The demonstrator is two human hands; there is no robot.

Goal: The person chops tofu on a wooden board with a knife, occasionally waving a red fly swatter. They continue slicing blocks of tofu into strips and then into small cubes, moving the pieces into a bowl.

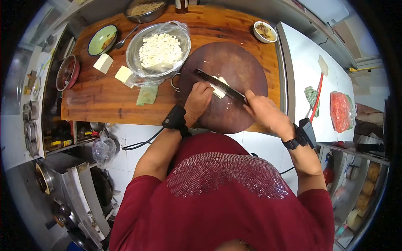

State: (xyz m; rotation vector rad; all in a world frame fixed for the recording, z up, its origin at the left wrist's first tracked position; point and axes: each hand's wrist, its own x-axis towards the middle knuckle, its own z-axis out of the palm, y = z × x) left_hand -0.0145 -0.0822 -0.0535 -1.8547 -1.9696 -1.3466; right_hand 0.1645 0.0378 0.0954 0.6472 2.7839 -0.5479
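Observation:
On the round dark chopping board (234, 67) lies a piece of white tofu (218, 91), partly hidden under a blade. My right hand (267, 111) is closed round the handle of a kitchen knife (222, 85), whose dark blade crosses the tofu at a slant. With fingers curled, my left hand (199, 99) holds the tofu from the left, close beside the blade. Small white crumbs dot the board. Left of it, a steel bowl (133, 56) lined with clear plastic holds many diced white cubes (160, 50).
Two pale blocks (103, 63) (124, 75) and a crumpled greenish wrapper (147, 95) lie left on the wooden table (109, 104). A green bowl (94, 46), spoon (125, 37) and red bowl (75, 75) are further left. A white bowl (271, 38) stands back right; a red-handled spatula (318, 94) lies on the white counter.

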